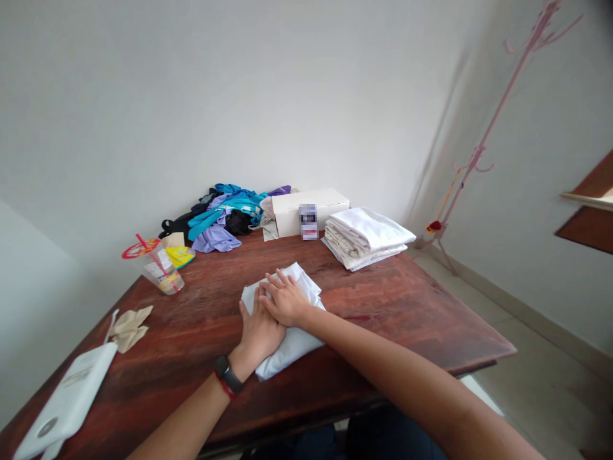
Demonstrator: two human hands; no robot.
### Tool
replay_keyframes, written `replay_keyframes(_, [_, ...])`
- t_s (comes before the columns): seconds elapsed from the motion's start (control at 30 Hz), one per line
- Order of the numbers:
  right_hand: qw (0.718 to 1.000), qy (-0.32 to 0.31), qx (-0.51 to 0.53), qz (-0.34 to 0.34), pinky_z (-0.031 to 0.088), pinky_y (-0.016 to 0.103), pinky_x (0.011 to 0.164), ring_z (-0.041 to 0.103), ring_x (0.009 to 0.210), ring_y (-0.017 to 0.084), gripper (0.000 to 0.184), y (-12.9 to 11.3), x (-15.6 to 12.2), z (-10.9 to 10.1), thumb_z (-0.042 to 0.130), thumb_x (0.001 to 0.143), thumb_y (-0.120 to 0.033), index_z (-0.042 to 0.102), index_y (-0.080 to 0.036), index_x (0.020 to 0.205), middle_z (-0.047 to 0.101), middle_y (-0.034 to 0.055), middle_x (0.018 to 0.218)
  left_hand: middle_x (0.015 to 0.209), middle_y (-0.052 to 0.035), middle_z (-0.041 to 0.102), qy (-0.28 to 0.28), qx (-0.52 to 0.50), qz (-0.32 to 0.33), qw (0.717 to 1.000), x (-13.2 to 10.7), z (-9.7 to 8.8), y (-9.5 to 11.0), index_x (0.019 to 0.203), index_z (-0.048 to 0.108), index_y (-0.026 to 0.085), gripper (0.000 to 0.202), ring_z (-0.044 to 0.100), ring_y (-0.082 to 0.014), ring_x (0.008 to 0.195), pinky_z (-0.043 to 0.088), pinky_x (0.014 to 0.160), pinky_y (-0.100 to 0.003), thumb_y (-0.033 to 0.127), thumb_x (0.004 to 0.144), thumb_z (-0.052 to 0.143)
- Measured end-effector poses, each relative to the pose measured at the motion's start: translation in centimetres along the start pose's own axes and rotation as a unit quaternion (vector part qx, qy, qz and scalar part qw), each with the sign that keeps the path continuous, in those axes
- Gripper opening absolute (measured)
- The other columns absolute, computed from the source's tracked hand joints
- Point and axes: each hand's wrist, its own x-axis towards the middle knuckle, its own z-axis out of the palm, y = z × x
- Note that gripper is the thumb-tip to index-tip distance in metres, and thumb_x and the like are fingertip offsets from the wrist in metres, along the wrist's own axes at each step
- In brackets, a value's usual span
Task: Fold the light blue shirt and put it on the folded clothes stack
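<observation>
A folded white cloth garment [294,348] lies on the wooden table in front of me, its kind hidden by the folds. My left hand [259,329], with a dark band on its wrist, rests flat on the cloth, fingers pointing away from me. My right hand [286,299] lies flat too, partly over the left hand's fingers, its own fingers stretched out and pressing on the cloth. Neither hand grips anything. To the right, a stack of folded white and patterned cloths [366,233] sits at the table's far side.
The dark wooden table [383,319] bears a white box [311,199], a small blurred pack [309,222] and a heap of clothes [230,214]. At the left are a plastic cup [160,271], crumpled brown paper [129,329] and a white device [71,399]. A pink coat stand [502,102] stands right.
</observation>
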Motion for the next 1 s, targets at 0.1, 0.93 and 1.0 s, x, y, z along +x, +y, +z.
replay_keyframes(0.1, [0.998, -0.034, 0.049, 0.029, 0.019, 0.058, 0.124, 0.021, 0.156, 0.033, 0.055, 1.2, 0.5, 1.0, 0.034, 0.107, -0.051, 0.05, -0.021, 0.15, 0.033, 0.0108, 0.166, 0.165, -0.025, 0.026, 0.015, 0.002, 0.001, 1.0, 0.0, 0.3, -0.1, 0.159, 0.039, 0.011, 0.062, 0.025, -0.0427, 0.153, 0.02, 0.113, -0.079, 0.027, 0.099, 0.044])
replay_keyframes(0.93, [0.969, 0.087, 0.063, 0.224, 0.051, 0.038, 0.091, 0.068, 0.1, 0.027, 0.038, 7.3, -1.4, -3.7, 0.071, 0.084, -0.036, 0.07, -0.013, 0.114, 0.071, 0.0136, 0.108, 0.117, -0.0188, 0.072, 0.022, -0.43, -0.189, 0.882, 2.1, -2.8, -10.1, 0.136, 0.055, 0.011, 0.059, 0.073, -0.0276, 0.085, 0.057, 0.056, -0.031, 0.045, 0.088, 0.058])
replay_keyframes(1.0, [0.966, 0.081, 0.067, 0.234, 0.051, 0.037, 0.089, 0.069, 0.099, 0.027, 0.041, 7.3, -1.4, -3.5, 0.072, 0.083, -0.037, 0.069, -0.013, 0.116, 0.072, 0.0133, 0.107, 0.115, -0.0177, 0.071, 0.004, -0.461, -0.193, 0.866, 1.8, -3.1, -10.0, 0.135, 0.056, 0.011, 0.064, 0.072, -0.0259, 0.08, 0.052, 0.047, -0.026, 0.048, 0.083, 0.064])
